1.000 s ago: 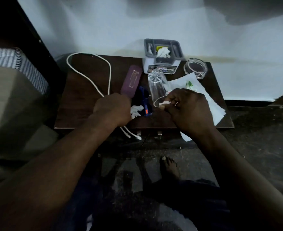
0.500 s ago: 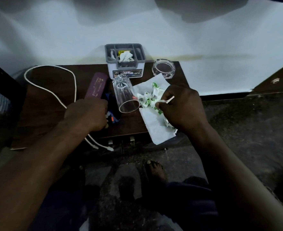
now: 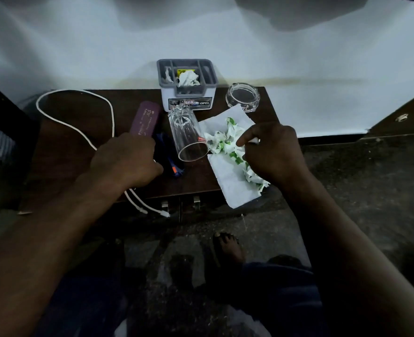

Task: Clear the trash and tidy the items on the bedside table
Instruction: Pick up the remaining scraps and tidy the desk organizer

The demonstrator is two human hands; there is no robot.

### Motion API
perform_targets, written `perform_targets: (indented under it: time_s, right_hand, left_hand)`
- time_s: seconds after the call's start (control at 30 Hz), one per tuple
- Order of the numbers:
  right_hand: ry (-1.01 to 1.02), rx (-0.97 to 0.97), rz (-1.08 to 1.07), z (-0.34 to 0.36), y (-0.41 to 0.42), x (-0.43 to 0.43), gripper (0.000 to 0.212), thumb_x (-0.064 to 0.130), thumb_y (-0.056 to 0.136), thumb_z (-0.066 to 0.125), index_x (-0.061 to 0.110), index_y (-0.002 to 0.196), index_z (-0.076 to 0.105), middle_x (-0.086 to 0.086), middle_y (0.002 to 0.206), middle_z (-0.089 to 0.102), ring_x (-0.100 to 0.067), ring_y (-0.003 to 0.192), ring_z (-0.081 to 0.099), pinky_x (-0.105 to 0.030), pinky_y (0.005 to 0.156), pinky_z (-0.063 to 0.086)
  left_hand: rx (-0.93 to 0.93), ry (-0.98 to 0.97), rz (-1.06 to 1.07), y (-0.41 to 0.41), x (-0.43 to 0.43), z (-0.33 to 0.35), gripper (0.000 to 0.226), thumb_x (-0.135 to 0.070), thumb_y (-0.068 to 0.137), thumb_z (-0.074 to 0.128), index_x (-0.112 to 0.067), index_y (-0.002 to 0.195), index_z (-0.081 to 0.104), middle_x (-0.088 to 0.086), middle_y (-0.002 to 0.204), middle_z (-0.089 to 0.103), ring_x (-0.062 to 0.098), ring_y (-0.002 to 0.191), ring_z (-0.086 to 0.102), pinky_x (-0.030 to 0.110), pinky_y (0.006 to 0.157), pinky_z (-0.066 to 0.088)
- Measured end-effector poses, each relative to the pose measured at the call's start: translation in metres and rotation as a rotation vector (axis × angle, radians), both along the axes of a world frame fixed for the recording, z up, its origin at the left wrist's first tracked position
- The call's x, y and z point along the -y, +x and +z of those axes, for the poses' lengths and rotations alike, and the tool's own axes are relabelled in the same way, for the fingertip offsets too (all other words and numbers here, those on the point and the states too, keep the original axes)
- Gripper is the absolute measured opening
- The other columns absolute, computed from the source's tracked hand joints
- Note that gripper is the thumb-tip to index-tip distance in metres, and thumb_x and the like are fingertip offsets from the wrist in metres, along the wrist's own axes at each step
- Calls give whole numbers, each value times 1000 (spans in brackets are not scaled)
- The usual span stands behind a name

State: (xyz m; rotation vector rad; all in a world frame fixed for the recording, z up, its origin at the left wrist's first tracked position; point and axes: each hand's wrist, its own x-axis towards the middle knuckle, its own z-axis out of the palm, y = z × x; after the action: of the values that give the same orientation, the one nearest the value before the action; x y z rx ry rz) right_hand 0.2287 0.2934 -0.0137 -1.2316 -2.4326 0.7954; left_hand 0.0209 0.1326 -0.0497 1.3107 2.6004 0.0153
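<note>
On the dark bedside table (image 3: pixel 62 154) a clear glass (image 3: pixel 188 135) lies on its side. Right of it a white napkin (image 3: pixel 230 188) overhangs the front edge and carries crumpled green-and-white wrappers (image 3: pixel 221 139). My right hand (image 3: pixel 271 152) hovers over the wrappers and pinches a small white scrap (image 3: pixel 254 141). My left hand (image 3: pixel 125 161) is curled into a fist beside a blue packet (image 3: pixel 169 159). Only a speck of the white crumpled tissue shows at its fingers.
A grey-and-white organiser box (image 3: pixel 187 93) with tissue in it stands at the back, a glass ashtray (image 3: pixel 243 97) to its right. A maroon case (image 3: pixel 146 120) and a looped white cable (image 3: pixel 74 122) lie on the left. My foot (image 3: pixel 227 246) is below the table.
My right hand moved from the glass's mouth onto the wrappers, still pinching the white scrap. The crumpled tissue beside my left hand is gone from sight under its curled fingers. The view shifted right.
</note>
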Motion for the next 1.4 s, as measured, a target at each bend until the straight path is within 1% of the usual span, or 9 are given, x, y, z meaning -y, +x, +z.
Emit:
perform_targets:
  time_s: [0.27, 0.4, 0.5, 0.7, 0.8, 0.9, 1.03, 1.2, 1.4]
  right_hand:
    - [-76, 36, 33, -2, -16, -2, 21, 18, 84, 81, 26, 66, 74, 14, 62, 68, -7, 70, 69, -29, 79, 58]
    - [-39, -28, -32, -4, -22, -7, 30, 41, 82, 85, 24, 68, 64, 8, 72, 69, -9, 69, 64, -24, 68, 49]
    - [-33, 32, -30, -8, -29, -11, 26, 34, 91, 75, 23, 70, 66, 2, 81, 71, -20, 83, 69, -27, 74, 46]
    - [-41, 142, 11, -11, -38, -8, 27, 6, 92, 59, 18, 102, 80, -2, 115, 77, -23, 106, 70, -25, 89, 50]
    - [-33, 161, 8, -12, -40, -10, 43, 2, 87, 56, 22, 120, 75, -8, 127, 71, -31, 108, 69, -40, 96, 56]
    - [-46, 260, 25, -17, -43, -11, 62, 1, 86, 54, 29, 140, 63, -9, 142, 60, -30, 124, 62, -38, 105, 49]
    - [-96, 380, 35, -27, -47, -11, 67, 8, 90, 52, 33, 152, 50, -9, 154, 49, -28, 137, 52, -34, 114, 40]
    - [-47, 438, 12, -35, -51, -13, 34, 10, 92, 54, 8, 124, 64, -17, 133, 63, -37, 120, 61, -32, 93, 46]
    - [117, 110, -121, -15, -52, -13, 30, 14, 86, 66, 13, 115, 74, -12, 114, 76, -34, 109, 68, -34, 91, 53]
  left_hand:
    - [182, 309, 19, -6, -2, 10, 10, -33, 84, 67, -31, 94, 65, 5, 103, 73, 33, 98, 65, 41, 84, 53]
    - [184, 393, 19, -6, -7, 15, 20, -48, 80, 77, -30, 85, 68, -3, 91, 71, 24, 90, 64, 35, 76, 49]
    - [238, 457, -2, 0, -11, 22, 25, -36, 73, 85, -33, 83, 63, -13, 79, 59, 20, 84, 61, 30, 70, 39]
    - [267, 535, -17, 11, -25, 24, 18, -14, 80, 68, -31, 81, 64, -17, 78, 52, 12, 83, 55, 25, 72, 37]
    - [271, 573, -36, 13, -32, 27, 25, -4, 78, 65, -27, 85, 70, -26, 83, 44, 14, 96, 52, 23, 81, 37]
    - [271, 585, -75, 15, -38, 28, 30, -2, 75, 65, -30, 83, 69, -16, 88, 58, 13, 101, 51, 30, 94, 41]
    - [324, 588, -62, 18, -41, 24, 29, -3, 79, 67, -30, 87, 70, -6, 102, 67, 8, 97, 48, 27, 86, 43]
    - [350, 585, -89, 20, -41, 22, 25, -6, 80, 70, -30, 85, 67, -4, 100, 68, 17, 96, 61, 39, 86, 52]
    - [288, 620, -84, 16, -38, 19, 19, -14, 85, 72, -32, 86, 66, -8, 97, 67, 5, 89, 47, 19, 71, 31]
